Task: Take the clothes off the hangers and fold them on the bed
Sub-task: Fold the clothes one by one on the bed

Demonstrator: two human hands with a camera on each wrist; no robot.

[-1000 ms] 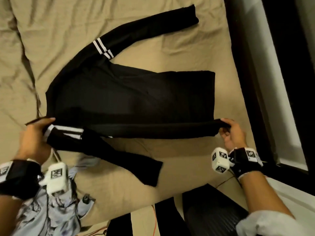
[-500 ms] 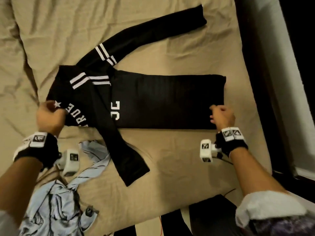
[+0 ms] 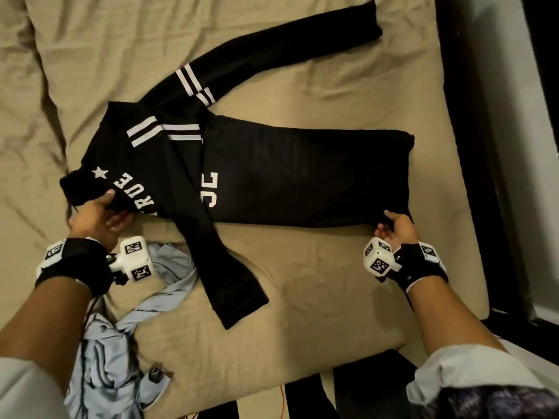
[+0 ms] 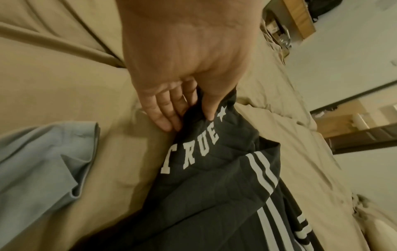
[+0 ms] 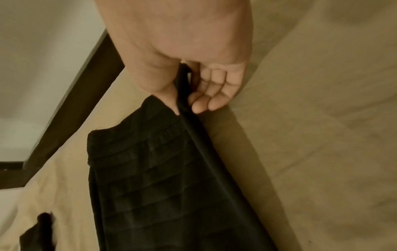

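Observation:
A black long-sleeved top (image 3: pixel 287 182) with white stripes and white lettering lies on the tan bed (image 3: pixel 317 328), its near side folded over the body. One sleeve (image 3: pixel 272 62) stretches to the far right, the other (image 3: pixel 223 267) trails toward me. My left hand (image 3: pixel 102 213) pinches the collar end next to the white star (image 4: pixel 193 115), thumb on top and fingers under the cloth. My right hand (image 3: pixel 393 225) pinches the near corner of the hem (image 5: pixel 182 105) between thumb and fingers.
A crumpled light blue garment (image 3: pixel 121 343) lies at the bed's near left corner, beside my left wrist. A dark bed frame (image 3: pixel 508 176) and a pale wall (image 3: pixel 538 146) run along the right. Dark objects and an orange cable (image 3: pixel 282 400) sit below the near edge.
Both hands carried the near edge of the top up and over the body, so the lettering now faces up. The hands then drew back to the new near edge and still pinch the cloth.

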